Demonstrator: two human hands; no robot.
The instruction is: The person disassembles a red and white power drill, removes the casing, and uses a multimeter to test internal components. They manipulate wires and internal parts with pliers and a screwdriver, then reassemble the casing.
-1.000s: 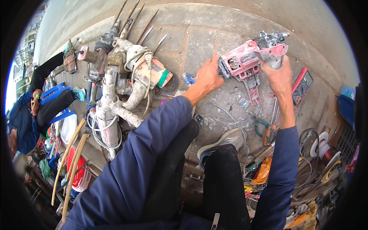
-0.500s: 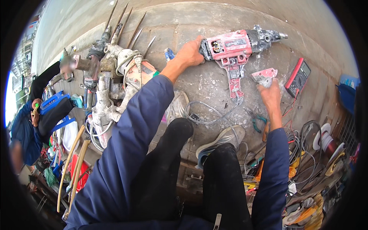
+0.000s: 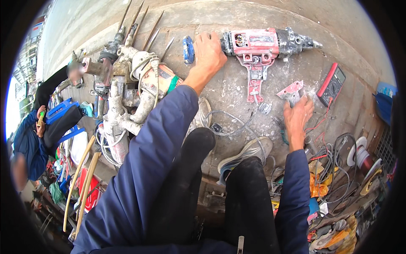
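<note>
My left hand (image 3: 208, 55) has curled fingers at the rear end of a dusty pink power tool (image 3: 256, 44), beside a small blue object (image 3: 188, 50); what it grips is hidden. The tool lies on its side, its handle toward me and a rectangular opening in its housing. My right hand (image 3: 298, 114) has its fingers apart at the lower end of a loose pink handle cover (image 3: 291, 89) on the paving. A red-edged multimeter (image 3: 331, 84) lies to its right, leads attached. A grey cable (image 3: 230, 131) runs between my shoes.
At left, dirty power tools (image 3: 116, 122) are piled, with long chisels (image 3: 154, 29) behind. Another person (image 3: 31, 139) sits at far left near blue plastic items and bamboo strips (image 3: 86, 182). Wire spools (image 3: 363, 156), cables, bags and tools crowd the lower right.
The pink tool was lifted and turned by both hands, then laid level farther back. The loose cover came away in my right hand and moved down onto the paving. My left hand moved left.
</note>
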